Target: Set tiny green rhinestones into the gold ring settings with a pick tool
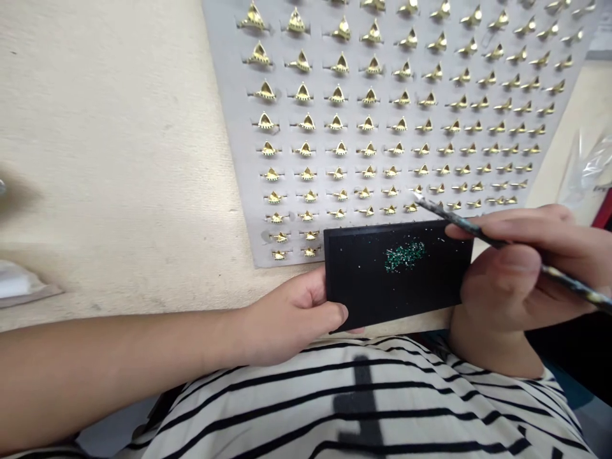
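Note:
A flat black tray (363, 280) is gripped at its left edge by my left hand (299, 315), thumb on top. Small green and white sparkling stones (404, 256) lie in a patch on the tray. My right hand (540, 268) pinches a dark, speckled pen-like stick (459, 220) between thumb and fingers, beside the tray's right end. The stick's pale tip points up and left, over the lower rows of a grey board (234, 95). Gold triangular ring-like pieces (337, 122) stand in rows on that board.
The board rests on a pale wooden table (119, 159). A white packet (23, 282) lies at the left edge. Clear plastic bags (586, 162) and a red object (605, 210) are at the right. Striped clothing (363, 395) is close below the tray.

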Tool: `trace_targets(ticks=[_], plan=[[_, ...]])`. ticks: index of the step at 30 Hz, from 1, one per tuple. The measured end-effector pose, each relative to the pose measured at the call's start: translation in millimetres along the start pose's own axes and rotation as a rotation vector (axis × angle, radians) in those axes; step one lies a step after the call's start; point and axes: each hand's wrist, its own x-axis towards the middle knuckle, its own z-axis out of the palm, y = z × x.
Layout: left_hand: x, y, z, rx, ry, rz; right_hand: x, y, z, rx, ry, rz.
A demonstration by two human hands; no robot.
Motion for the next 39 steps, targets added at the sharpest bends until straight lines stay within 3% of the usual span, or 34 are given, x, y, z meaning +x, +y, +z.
trace_targets(ticks=[4, 28, 39], plan=[[0.3, 0.0, 0.2, -0.02, -0.004, -0.018, 1.6, -2.9, 13.4, -0.001, 0.123, 0.009], [0.6, -0.4, -0.4, -0.04, -0.008, 0.059, -0.1, -4.2, 14.4, 0.008, 0.048, 0.044], [1.2, -1.0, -0.3, -0.099, -0.028, 0.077, -1.0, -4.5, 13.5, -0.01, 0.087, 0.041]])
